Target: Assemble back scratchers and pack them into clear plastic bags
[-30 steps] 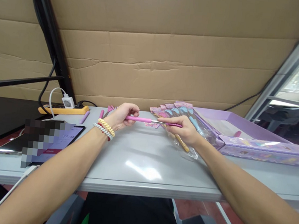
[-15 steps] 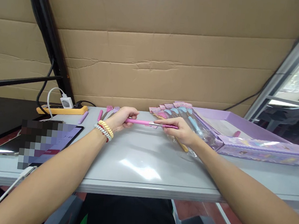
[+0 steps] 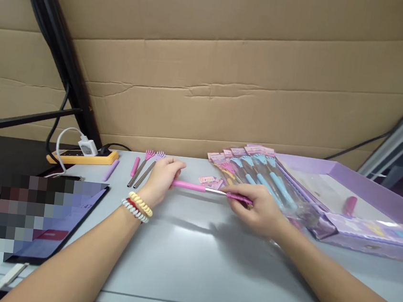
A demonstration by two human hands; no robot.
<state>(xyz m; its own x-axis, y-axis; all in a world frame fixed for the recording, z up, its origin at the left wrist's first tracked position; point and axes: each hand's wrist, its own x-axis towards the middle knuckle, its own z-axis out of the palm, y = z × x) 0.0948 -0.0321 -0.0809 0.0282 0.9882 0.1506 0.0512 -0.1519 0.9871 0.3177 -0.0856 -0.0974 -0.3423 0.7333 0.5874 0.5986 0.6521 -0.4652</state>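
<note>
A pink back scratcher with a metal shaft [image 3: 214, 191] is held crosswise above the table between both hands. My left hand [image 3: 161, 178] is closed around the end of its pink handle [image 3: 190, 186]. My right hand [image 3: 258, 209] grips its other end, where a darker pink head [image 3: 239, 198] shows between the fingers. Behind my left hand lie two loose scratcher rods, one with a pink claw [image 3: 149, 155] and one with a purple claw [image 3: 160, 155]. Beside them are a pink handle [image 3: 135, 166] and a purple handle [image 3: 111, 170].
Bagged back scratchers [image 3: 256, 173] lie fanned out beyond my right hand, near small pink cards [image 3: 208, 180]. A purple box [image 3: 369, 236] at the right holds a pink piece [image 3: 350, 205]. A tablet [image 3: 82, 220] and a yellow power strip [image 3: 89, 158] are at the left.
The head view has shifted, bringing the table closer. Both hands still hold the back scratcher, which now slopes slightly down to the right, with a bit more metal shaft showing.
</note>
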